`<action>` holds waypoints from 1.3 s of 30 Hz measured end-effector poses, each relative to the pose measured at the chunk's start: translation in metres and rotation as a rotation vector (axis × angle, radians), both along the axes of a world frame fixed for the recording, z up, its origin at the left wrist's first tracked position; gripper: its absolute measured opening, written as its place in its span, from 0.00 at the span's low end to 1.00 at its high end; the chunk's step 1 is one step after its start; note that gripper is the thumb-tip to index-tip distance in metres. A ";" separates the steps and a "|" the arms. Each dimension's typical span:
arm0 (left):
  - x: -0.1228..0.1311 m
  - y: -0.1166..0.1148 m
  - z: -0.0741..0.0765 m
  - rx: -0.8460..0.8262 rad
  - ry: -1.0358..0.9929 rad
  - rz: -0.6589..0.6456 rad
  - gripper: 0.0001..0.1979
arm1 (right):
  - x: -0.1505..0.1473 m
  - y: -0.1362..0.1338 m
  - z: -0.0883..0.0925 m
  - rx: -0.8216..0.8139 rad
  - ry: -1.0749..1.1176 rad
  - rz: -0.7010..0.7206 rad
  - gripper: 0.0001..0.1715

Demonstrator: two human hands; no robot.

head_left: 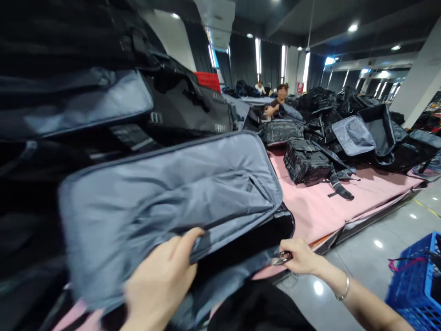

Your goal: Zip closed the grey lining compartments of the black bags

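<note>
A backpack (206,170) lies open in front of me, its grey-lined front panel folded up and its dark inside showing below. My left hand (163,276) is closed on the lower edge of that panel, thumb on top, and is somewhat blurred. In my right hand (301,257) is a small pair of thread snips (283,258), held at the right end of the bag's opening. The blades point left, close to the bag's edge; whether they touch the fabric I cannot tell.
Dark bags (193,103) are piled high at my left. A pink-covered table (317,207) runs to the right, bearing a camouflage-patterned bag (306,161) and an opened bag (354,135). A blue crate (409,276) stands on the floor at right. Behind the bags is a co-worker (280,99).
</note>
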State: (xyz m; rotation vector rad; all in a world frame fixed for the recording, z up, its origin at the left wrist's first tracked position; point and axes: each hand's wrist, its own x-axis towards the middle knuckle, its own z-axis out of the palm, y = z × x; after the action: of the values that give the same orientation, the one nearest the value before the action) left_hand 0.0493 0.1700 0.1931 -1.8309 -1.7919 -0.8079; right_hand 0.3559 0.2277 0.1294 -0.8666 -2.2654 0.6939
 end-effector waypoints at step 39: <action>0.096 -0.028 -0.078 -0.242 -2.181 0.082 0.19 | -0.070 -0.039 -0.033 -0.517 0.372 -0.265 0.13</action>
State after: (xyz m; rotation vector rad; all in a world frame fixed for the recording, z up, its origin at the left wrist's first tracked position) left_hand 0.1456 0.1422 0.1149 -0.2196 -2.7345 -3.2492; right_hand 0.2859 0.1892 0.0968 -1.1376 -1.6249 1.2273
